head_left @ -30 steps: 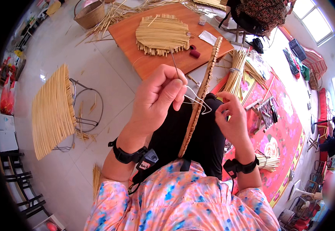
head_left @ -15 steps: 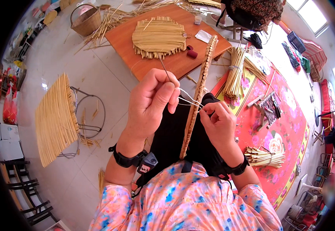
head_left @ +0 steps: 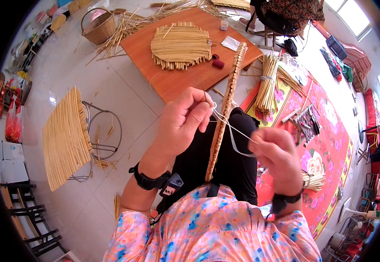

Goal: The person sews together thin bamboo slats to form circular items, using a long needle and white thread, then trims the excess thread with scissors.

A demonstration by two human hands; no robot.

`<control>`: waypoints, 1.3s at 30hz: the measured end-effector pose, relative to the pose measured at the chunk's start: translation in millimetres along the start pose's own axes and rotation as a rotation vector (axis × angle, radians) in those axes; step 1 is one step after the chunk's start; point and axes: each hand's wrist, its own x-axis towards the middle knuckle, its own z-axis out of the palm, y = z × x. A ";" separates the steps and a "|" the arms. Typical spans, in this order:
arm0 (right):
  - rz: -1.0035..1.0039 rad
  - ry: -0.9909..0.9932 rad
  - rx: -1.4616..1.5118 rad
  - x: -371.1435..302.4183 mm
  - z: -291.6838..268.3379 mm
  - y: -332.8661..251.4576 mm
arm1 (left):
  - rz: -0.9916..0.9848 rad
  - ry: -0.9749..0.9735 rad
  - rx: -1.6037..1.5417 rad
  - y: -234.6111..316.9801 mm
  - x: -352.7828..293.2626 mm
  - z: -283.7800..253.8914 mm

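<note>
My left hand (head_left: 183,117) is closed in a pinch on a thin needle (head_left: 205,92) whose tip points away from me. White thread (head_left: 239,131) loops out from beside those fingers and runs across to my right hand (head_left: 280,153), which grips its other part, slightly blurred. Between the hands a panel of straw stalks (head_left: 225,109) stands edge-on, its row of cut stalk ends showing. The panel's near end rests against my lap, between my black-clad legs. Thread passes in front of this edge; a slack strand hangs below the taut one.
Ahead stands a low wooden table (head_left: 137,43) with a rounded stalk mat (head_left: 181,46) and dark red thread spools (head_left: 218,63). Another stalk panel (head_left: 65,139) leans on a metal-framed stool at left. Stalk bundles (head_left: 267,83) lie on the red floral mat (head_left: 329,139) at right.
My right hand has moved right and toward me, drawing the thread out longer. My left hand has shifted slightly right and nearer, with the needle still pinched.
</note>
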 end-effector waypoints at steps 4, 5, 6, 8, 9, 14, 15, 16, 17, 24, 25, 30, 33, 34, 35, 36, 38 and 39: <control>-0.129 -0.020 0.002 -31.8 -13.1 -9.1 | 0.014 0.004 -0.003 -7.5 -2.0 1.2; -0.149 -0.025 0.005 -34.7 -13.4 -11.0 | 0.013 0.007 -0.007 -8.0 -2.2 0.3; -0.146 -0.023 0.002 -34.3 -16.1 -9.4 | -0.001 0.027 -0.089 -8.6 -1.7 0.1; -0.202 -0.110 0.100 -31.0 -23.0 -1.9 | -0.017 0.048 -0.175 -8.7 -2.9 -2.4; -0.202 -0.111 0.102 -26.9 -29.8 0.8 | 0.007 0.048 -0.249 -5.4 -3.5 -6.1; -0.258 0.160 -0.160 12.8 -48.0 16.2 | 0.088 0.041 -0.290 7.2 -1.4 -7.3; -0.358 0.360 -0.408 29.3 -60.0 29.6 | 0.109 0.044 -0.232 8.4 -2.0 -5.9; -0.445 0.568 -0.662 46.4 -74.4 45.1 | 0.105 0.015 -0.242 10.4 -3.4 -4.2; -0.459 0.694 -0.755 57.1 -84.9 55.1 | 0.114 0.067 -0.227 9.9 -4.0 -1.4; -0.089 0.838 -0.574 116.2 -193.8 184.6 | 0.124 0.089 -0.180 15.0 -2.5 -7.1; -0.102 0.834 -0.634 120.9 -201.2 212.3 | 0.127 0.087 -0.151 16.0 -2.1 -8.0; 0.198 0.666 -0.697 152.1 -204.7 305.9 | 0.129 0.152 -0.068 15.3 -4.0 -21.5; 0.126 0.585 -0.768 175.0 -195.4 347.6 | 0.120 0.188 0.002 20.9 -9.8 -28.7; 0.128 0.578 -0.755 180.9 -189.7 349.8 | 0.125 0.223 0.038 22.8 -11.1 -29.2; 0.160 0.515 -0.759 186.9 -184.0 351.9 | 0.096 0.207 0.067 25.6 -11.7 -27.6; 0.191 0.449 -0.766 192.5 -177.9 352.0 | 0.090 0.206 0.080 27.4 -13.6 -27.0; 0.155 0.405 -0.765 208.9 -170.8 362.5 | 0.081 0.282 0.109 29.5 -14.6 -26.3; 0.089 0.351 -0.836 218.1 -167.8 370.1 | 0.081 0.294 0.117 30.1 -13.1 -23.9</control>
